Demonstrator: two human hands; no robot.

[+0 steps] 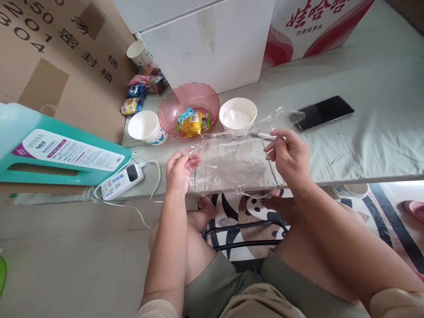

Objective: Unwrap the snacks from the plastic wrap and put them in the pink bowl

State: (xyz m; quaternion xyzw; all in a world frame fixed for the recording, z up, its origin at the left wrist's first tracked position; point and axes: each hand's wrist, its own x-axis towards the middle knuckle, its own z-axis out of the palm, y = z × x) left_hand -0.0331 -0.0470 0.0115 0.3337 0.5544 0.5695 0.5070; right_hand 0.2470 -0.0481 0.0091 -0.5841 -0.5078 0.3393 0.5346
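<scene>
A clear, crinkled plastic sheet or bag [228,165] is stretched between my two hands over the front edge of the table. Its left end is pinched in my left hand [182,170], whose other fingers are curled. Closed on its right end is my right hand [287,152], with a thin white stick-like item [264,136] at the fingertips. Just behind the plastic stands a white paper bowl [237,115] with something whitish in it. To its left, a pink ribbed bowl [172,110] holds a yellow wrapped snack [192,123].
A paper cup [144,126] stands left of the pink bowl, near small packaged snacks [135,91]. A black phone [326,112] lies at right. White box [205,48] behind; teal jug [59,150] and power strip [122,181] with a white cable at left.
</scene>
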